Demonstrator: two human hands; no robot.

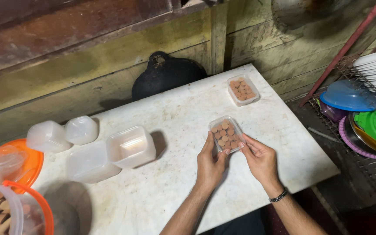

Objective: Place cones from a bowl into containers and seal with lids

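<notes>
White table (pixel 162 182): two filled snack tubs (pixel 226 134), four empty tubs (pixel 131 146).

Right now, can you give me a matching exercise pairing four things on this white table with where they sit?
Things:
1. clear plastic box of brown round pieces
2. second filled clear box
3. empty translucent tubs
4. orange-rimmed jar

Places:
A. bottom left corner
B. between left hand and right hand
C. far edge, by the wall
D. left of the hands, mid-table

Pairs: 1-B, 2-C, 3-D, 4-A
</notes>
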